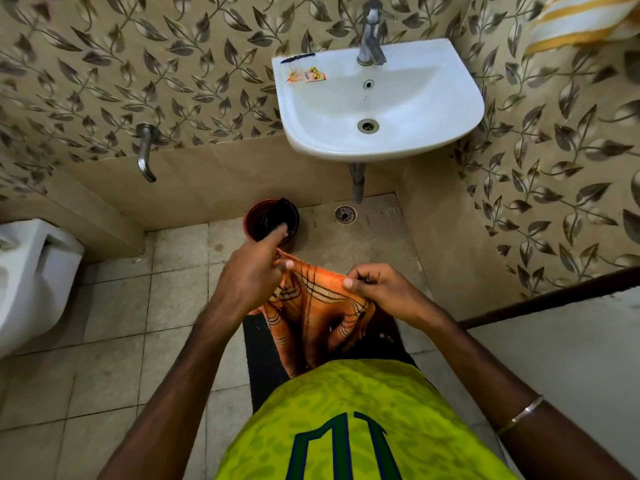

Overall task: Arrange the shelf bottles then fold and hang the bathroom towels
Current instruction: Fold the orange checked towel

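Yellow-green jersey cloth (pixel 346 410) fills the bottom of the view, and just past it both hands work an orange towel (pixel 318 306) in front of the body. On the left hand (pixel 256 268) the fingers (pixel 285 265) are curled and pinch one end of the towel's top edge, with the forefinger stretched forward. On the right hand (pixel 377 285) the fingers (pixel 348 282) are bent tight, thumb on top, pinching the other end of that edge. Between the two grips the edge is pulled fairly straight, and the rest of the striped cloth hangs bunched toward the legs.

By my reading, the towel part of the task is under way and early: this towel is being spread for a first fold, with no neat fold showing yet. A second, yellow-and-white striped towel (pixel 581 22) hangs at the top right, though I cannot tell whether it is folded. No shelf or bottles are in view, so that step cannot be judged.

Beyond the hands stand a dark pot (pixel 252 220) on the tiled floor (pixel 114 306) and the white sink (pixel 460 109) on the wall.
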`<action>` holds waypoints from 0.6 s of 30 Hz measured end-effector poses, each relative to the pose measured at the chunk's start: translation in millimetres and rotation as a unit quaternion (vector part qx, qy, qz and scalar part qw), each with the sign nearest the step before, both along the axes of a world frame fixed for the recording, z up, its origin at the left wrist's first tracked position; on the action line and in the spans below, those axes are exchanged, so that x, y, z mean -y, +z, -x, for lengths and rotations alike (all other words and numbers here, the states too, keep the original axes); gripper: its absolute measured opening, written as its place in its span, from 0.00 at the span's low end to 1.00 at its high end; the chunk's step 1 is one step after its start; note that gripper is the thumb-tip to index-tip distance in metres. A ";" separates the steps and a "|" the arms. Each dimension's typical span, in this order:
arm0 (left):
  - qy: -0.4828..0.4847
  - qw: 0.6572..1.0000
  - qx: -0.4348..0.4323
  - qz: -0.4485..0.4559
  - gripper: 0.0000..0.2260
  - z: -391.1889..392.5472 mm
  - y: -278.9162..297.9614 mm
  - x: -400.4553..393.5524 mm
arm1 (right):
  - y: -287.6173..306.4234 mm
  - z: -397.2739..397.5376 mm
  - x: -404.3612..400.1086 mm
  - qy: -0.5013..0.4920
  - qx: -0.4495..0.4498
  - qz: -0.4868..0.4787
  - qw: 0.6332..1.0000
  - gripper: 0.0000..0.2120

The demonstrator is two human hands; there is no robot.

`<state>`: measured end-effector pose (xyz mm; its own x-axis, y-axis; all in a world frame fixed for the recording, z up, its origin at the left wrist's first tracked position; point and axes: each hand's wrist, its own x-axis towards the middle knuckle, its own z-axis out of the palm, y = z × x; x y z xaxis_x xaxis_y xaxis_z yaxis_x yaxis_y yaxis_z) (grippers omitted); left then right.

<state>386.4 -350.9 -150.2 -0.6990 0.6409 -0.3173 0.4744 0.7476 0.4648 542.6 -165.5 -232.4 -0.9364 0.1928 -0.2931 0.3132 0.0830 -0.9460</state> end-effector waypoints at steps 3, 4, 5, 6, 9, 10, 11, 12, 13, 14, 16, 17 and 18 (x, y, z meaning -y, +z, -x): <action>-0.061 0.997 0.037 -0.004 0.32 -10.5 2.1 -2.9 | 3.2 5.8 8.6 0.000 -0.009 0.023 1.000 0.08; -0.084 0.994 0.064 -0.012 0.30 -14.8 2.1 -5.5 | 4.9 8.1 11.1 0.004 -0.011 0.023 1.000 0.07; -0.104 0.991 0.086 -0.016 0.26 -18.6 2.0 -8.3 | 7.9 10.5 13.2 0.010 -0.013 0.023 1.000 0.07; -0.119 0.988 0.098 -0.016 0.21 -21.1 0.4 -10.7 | 10.7 12.5 14.4 0.015 -0.017 0.022 1.000 0.07; -0.121 0.989 0.084 -0.003 0.05 -22.1 -3.9 -14.3 | 17.7 17.2 14.8 0.021 -0.029 0.000 0.999 0.08; -0.112 0.990 0.080 -0.003 0.04 -21.4 -3.4 -14.5 | 18.0 17.9 13.9 0.021 -0.028 -0.010 0.999 0.08; -0.106 0.992 0.073 -0.007 0.05 -20.1 -3.3 -14.2 | 17.6 18.4 12.5 0.022 -0.023 -0.020 0.999 0.07; -0.104 0.992 0.069 -0.012 0.07 -19.4 -2.2 -13.5 | 16.3 18.5 10.3 0.026 -0.015 -0.035 0.999 0.05; -0.104 0.992 0.066 -0.015 0.08 -18.8 -0.3 -12.5 | 14.3 18.4 7.8 0.031 -0.007 -0.055 0.998 0.04; -0.106 0.992 0.065 -0.016 0.09 -18.4 1.9 -11.3 | 11.9 17.9 5.8 0.034 -0.002 -0.080 0.996 0.05; -0.107 0.991 0.073 -0.017 0.07 -17.3 5.5 -9.8 | 8.6 17.1 4.4 0.041 -0.008 -0.140 0.989 0.08; -0.106 0.991 0.077 -0.019 0.06 -17.2 7.3 -9.4 | 7.3 17.1 4.7 0.042 -0.018 -0.173 0.984 0.08; -0.106 0.991 0.078 -0.022 0.06 -17.1 9.0 -9.0 | 3.8 16.8 4.9 0.041 -0.028 -0.206 0.977 0.09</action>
<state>403.5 -341.9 -141.2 -0.4909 0.7842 -0.3795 0.5386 0.6155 0.5753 525.8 -170.4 -228.6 -0.9660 0.2079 -0.1539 0.2383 0.4837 -0.8422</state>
